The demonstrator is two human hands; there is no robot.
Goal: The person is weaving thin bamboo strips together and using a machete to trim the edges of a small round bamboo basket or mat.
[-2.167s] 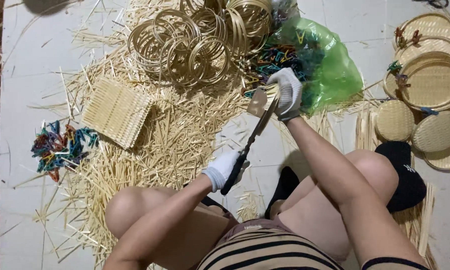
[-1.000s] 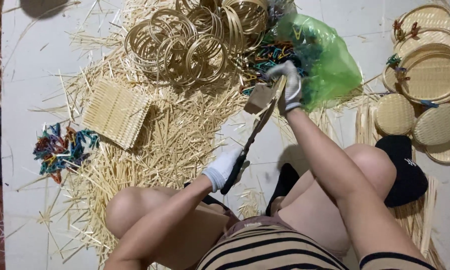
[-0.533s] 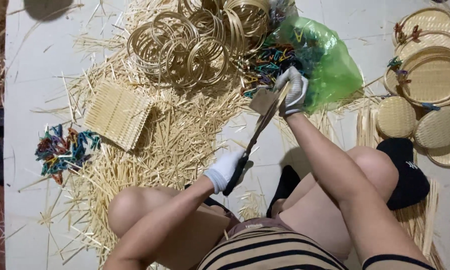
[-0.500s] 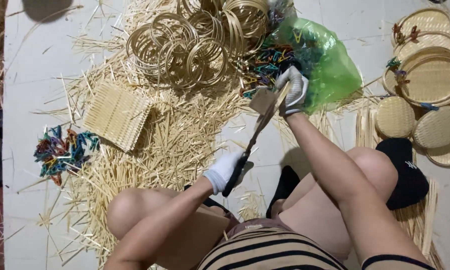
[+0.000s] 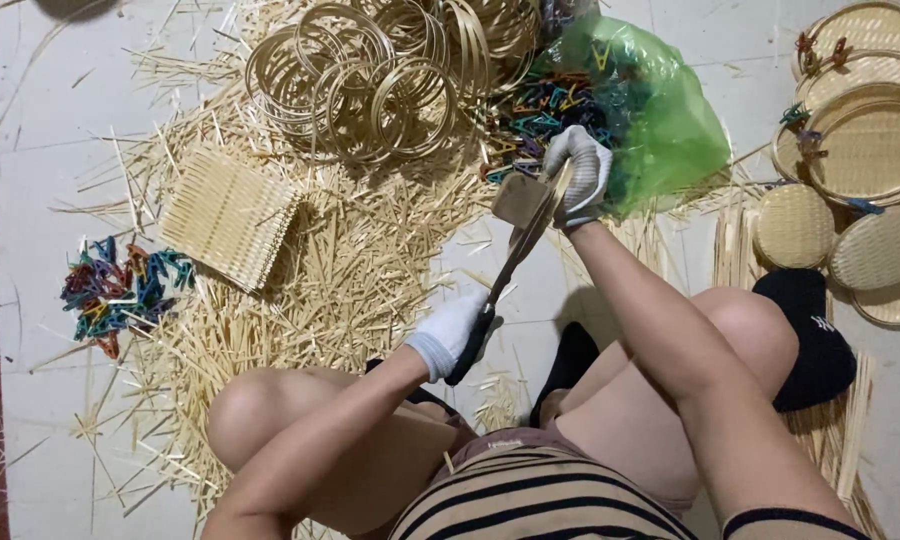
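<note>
The left hand (image 5: 458, 332), gloved in white, is clenched around the dark handle of a long knife (image 5: 500, 285), whose blade runs up and to the right toward the right hand (image 5: 580, 175). The right hand, also gloved, grips a thin bamboo strip (image 5: 560, 190) together with a small flat tan piece (image 5: 522, 198) against the blade tip. Compared with the frames of the preceding two seconds, the right hand has shifted slightly left and nearer, and the tan piece has turned; the left hand has held its position on the handle. This indicates a repeated short paring stroke along the strip rather than a new step. The exact contact point between blade and strip is hard to read, as the glove covers it. The work is held above the white floor, between the raised knees. A pile of bamboo sticks (image 5: 300, 290) lies to the left, with a woven mat (image 5: 228, 215) on it. Bamboo hoops (image 5: 370, 80) lie at the far side, beside a green bag (image 5: 660, 110) of coloured clips. Finished woven trays (image 5: 870, 160) sit at far right.
</note>
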